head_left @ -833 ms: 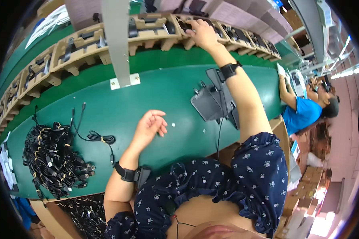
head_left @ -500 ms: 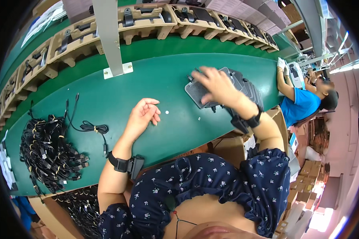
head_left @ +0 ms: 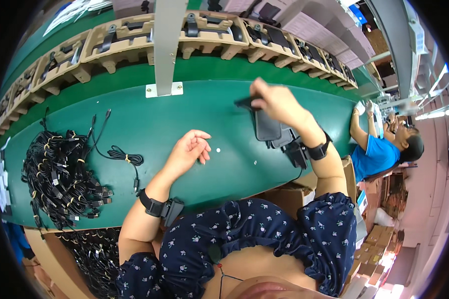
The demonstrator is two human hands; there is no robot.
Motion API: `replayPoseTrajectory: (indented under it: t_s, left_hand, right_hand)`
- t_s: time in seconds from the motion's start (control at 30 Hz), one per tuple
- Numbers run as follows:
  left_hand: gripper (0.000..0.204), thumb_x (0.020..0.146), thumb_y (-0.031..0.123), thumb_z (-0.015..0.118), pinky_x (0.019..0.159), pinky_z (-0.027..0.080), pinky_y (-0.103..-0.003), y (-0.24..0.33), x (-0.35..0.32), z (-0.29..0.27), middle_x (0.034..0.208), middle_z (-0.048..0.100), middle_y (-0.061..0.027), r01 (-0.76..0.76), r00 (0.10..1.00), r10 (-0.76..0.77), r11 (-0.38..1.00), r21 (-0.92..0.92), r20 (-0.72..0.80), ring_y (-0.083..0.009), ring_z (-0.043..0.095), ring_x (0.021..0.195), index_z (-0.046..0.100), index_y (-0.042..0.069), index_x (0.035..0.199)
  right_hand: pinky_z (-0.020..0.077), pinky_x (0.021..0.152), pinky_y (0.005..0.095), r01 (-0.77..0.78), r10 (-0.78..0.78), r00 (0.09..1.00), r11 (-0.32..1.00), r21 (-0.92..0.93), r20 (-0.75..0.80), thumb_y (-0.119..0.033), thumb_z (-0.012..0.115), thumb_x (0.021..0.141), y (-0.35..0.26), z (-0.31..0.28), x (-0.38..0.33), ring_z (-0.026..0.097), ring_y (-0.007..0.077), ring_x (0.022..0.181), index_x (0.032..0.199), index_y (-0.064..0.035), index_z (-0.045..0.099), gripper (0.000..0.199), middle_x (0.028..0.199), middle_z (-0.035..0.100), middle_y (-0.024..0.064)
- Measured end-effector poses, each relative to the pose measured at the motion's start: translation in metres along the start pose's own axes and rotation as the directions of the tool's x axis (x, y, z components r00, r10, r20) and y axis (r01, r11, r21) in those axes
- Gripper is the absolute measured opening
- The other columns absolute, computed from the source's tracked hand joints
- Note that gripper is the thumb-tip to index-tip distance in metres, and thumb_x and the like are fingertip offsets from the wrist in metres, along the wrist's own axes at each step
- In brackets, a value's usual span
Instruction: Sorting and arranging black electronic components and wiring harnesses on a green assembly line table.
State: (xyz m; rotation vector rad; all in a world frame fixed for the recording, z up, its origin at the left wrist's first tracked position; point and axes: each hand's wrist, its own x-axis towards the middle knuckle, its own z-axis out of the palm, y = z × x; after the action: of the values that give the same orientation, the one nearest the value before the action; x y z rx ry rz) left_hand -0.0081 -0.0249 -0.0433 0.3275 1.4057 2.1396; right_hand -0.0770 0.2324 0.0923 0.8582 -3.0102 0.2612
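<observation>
My right hand (head_left: 278, 103) pinches a thin black panel (head_left: 245, 103), tilted nearly edge-on and blurred, above the far side of the green table (head_left: 199, 109). Below that hand lies a stack of dark flat panels (head_left: 268, 127) with rounded corners, partly hidden by the hand and wrist. My left hand (head_left: 190, 149) is near the middle of the table, palm turned inward, fingers loosely curled and nothing held. A small white disc (head_left: 218, 150) lies beside its fingertips. Left of it sits a coiled black cable (head_left: 118, 156) bound with a tan tie.
A large pile of black cables (head_left: 60, 174) covers the table's left end. Tan moulded trays (head_left: 119, 46) holding black parts line the back behind a grey post (head_left: 165, 55). Cartons stand below the front edge. A person in blue (head_left: 384, 152) works at the right.
My right hand has closed on a black panel and lifted it, tilting it away from the stack. My left hand stays near the same spot. The whole view has shifted a little.
</observation>
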Motion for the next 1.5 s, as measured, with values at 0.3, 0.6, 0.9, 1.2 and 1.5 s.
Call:
replayPoseTrajectory:
  t_s: [0.3,0.6,0.9,1.2,1.5]
  left_hand:
    - [0.019,0.093,0.009,0.045,0.058,0.049,-0.025,-0.004,-0.002,0.0,0.086,0.057,-0.0085,0.031,0.999,-0.031,0.998,-0.055,-0.006,-0.014,0.059,0.069,0.048,0.0,0.111]
    - [0.02,0.094,0.005,0.042,0.059,0.05,-0.025,-0.003,-0.003,-0.004,0.086,0.057,-0.0083,0.067,0.997,-0.072,0.991,-0.119,-0.035,-0.014,0.059,0.07,0.047,0.001,0.112]
    - [0.023,0.087,-0.004,0.038,0.055,0.049,-0.025,-0.007,-0.009,0.003,0.08,0.057,-0.0086,0.001,1.0,-0.003,0.997,-0.078,-0.019,-0.0145,0.059,0.064,0.045,-0.001,0.109]
    - [0.012,0.091,0.005,0.045,0.056,0.05,-0.028,-0.008,0.017,0.022,0.079,0.06,-0.0088,0.07,0.998,-0.066,0.958,0.277,-0.024,-0.0167,0.06,0.068,0.054,-0.002,0.096]
    - [0.012,0.084,0.001,0.052,0.071,0.049,-0.029,-0.05,0.038,0.043,0.085,0.066,-0.0086,-0.123,0.991,0.07,0.791,0.599,0.111,-0.0175,0.061,0.081,0.062,-0.001,0.09]
  right_hand:
    - [0.0468,0.077,0.0331,0.044,-0.082,0.801,0.996,-0.078,-0.593,-0.012,0.049,0.088,0.046,-0.049,0.155,0.061,0.0296,0.089,0.107,-0.0127,0.06,0.022,0.094,0.064,0.0102]
    - [0.0439,0.082,0.0416,0.085,-0.159,0.896,0.978,-0.191,-0.414,-0.034,0.05,0.088,0.074,-0.015,0.238,0.057,0.03,0.095,0.105,-0.0163,0.061,0.027,0.101,0.062,0.0089]
    - [0.0463,0.07,0.0388,-0.213,0.087,0.5,0.977,-0.024,-0.862,-0.025,0.055,0.087,0.062,0.043,0.198,0.058,0.0297,0.083,0.092,-0.0067,0.06,0.019,0.088,0.061,0.012]
    - [0.0489,0.053,0.0389,0.504,-0.501,0.864,0.861,0.068,-0.06,-0.048,0.058,0.073,-0.147,0.048,0.102,0.062,0.0292,0.067,0.071,-0.0091,0.063,0.039,0.064,0.061,0.0086]
    - [0.0489,0.064,0.0418,0.603,-0.614,0.753,0.788,0.125,0.237,-0.031,0.065,0.071,-0.162,0.135,0.098,0.064,0.0317,0.075,0.1,0.0026,0.055,0.045,0.078,0.065,0.0146]
